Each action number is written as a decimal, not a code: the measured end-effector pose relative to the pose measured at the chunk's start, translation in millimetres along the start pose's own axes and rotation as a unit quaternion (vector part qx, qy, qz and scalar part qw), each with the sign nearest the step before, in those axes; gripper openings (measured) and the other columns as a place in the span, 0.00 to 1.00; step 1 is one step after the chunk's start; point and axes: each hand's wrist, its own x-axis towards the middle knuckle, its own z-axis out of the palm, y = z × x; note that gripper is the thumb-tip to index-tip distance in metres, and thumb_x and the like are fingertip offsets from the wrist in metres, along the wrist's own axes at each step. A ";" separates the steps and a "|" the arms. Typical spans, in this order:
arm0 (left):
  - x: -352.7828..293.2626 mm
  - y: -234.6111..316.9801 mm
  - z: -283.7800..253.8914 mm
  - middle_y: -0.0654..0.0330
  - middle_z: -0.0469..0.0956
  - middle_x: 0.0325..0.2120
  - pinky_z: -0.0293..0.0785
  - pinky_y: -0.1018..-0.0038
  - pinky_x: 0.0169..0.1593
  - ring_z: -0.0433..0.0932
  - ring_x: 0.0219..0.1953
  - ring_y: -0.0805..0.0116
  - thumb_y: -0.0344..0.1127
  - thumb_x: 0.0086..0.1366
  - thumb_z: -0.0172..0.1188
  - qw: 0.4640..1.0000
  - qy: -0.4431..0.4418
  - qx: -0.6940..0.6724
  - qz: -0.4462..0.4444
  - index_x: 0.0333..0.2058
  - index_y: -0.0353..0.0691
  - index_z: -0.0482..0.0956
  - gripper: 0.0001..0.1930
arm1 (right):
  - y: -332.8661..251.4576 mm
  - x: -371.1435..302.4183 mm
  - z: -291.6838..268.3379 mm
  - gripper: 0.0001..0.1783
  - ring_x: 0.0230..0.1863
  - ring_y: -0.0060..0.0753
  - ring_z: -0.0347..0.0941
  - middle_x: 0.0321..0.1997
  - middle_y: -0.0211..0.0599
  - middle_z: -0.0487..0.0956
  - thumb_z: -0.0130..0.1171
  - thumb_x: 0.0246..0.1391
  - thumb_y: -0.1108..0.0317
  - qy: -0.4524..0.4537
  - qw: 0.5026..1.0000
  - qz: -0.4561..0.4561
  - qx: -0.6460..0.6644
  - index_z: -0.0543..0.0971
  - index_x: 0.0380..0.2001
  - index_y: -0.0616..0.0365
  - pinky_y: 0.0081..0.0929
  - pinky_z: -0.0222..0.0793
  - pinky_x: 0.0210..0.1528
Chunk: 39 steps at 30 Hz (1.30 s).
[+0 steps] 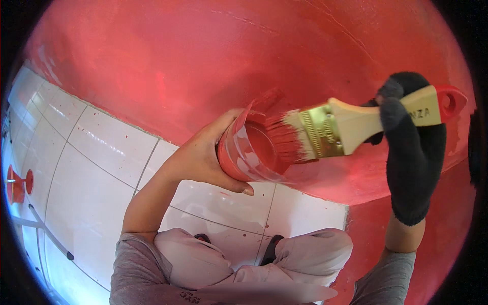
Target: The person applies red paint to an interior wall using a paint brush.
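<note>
My bare left hand (208, 152) is wrapped round a clear plastic cup (236, 150) of red paint (262, 145), tilted with its mouth toward the right. In a black knitted glove, my right hand (414, 142) grips the wooden handle of a flat paintbrush (356, 124) with a gold-coloured ferrule and a red handle end. The brush lies nearly level, its red-coated bristles (290, 137) at the mouth of the cup. Whether the bristle tips touch the paint inside cannot be made out.
A red-painted wall (152, 66) curves across the far side and round to the right. White floor tiles (96, 147) carry small red drips. At the far left are a red object (16, 184) and a dark-tipped bar (51, 234). My bent knees (315, 254) are below the cup.
</note>
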 end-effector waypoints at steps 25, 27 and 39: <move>-1.7 -13.9 4.0 0.57 0.69 0.51 0.66 0.69 0.56 0.69 0.53 0.65 0.35 0.28 0.81 0.996 -0.038 -0.065 0.038 0.59 0.38 0.59 0.55 | 13.5 7.1 35.9 0.08 0.29 0.25 0.78 0.27 0.36 0.78 0.61 0.48 0.74 -0.185 0.968 -0.092 -0.145 0.74 0.33 0.61 0.22 0.74 0.31; -3.8 -10.1 2.9 0.57 0.69 0.51 0.66 0.69 0.56 0.69 0.53 0.65 0.35 0.28 0.81 0.998 -0.037 -0.050 0.009 0.59 0.38 0.59 0.56 | 15.0 6.8 36.1 0.08 0.29 0.25 0.78 0.27 0.35 0.78 0.61 0.48 0.74 -0.186 0.967 -0.083 -0.152 0.74 0.33 0.62 0.22 0.74 0.30; -3.5 -8.4 -0.4 0.57 0.69 0.51 0.65 0.68 0.57 0.68 0.54 0.65 0.35 0.28 0.81 0.999 -0.009 -0.031 -0.012 0.59 0.38 0.58 0.56 | 26.4 12.3 11.2 0.12 0.26 0.22 0.70 0.36 0.34 0.74 0.54 0.57 0.68 0.010 0.995 0.094 0.039 0.73 0.42 0.63 0.19 0.67 0.27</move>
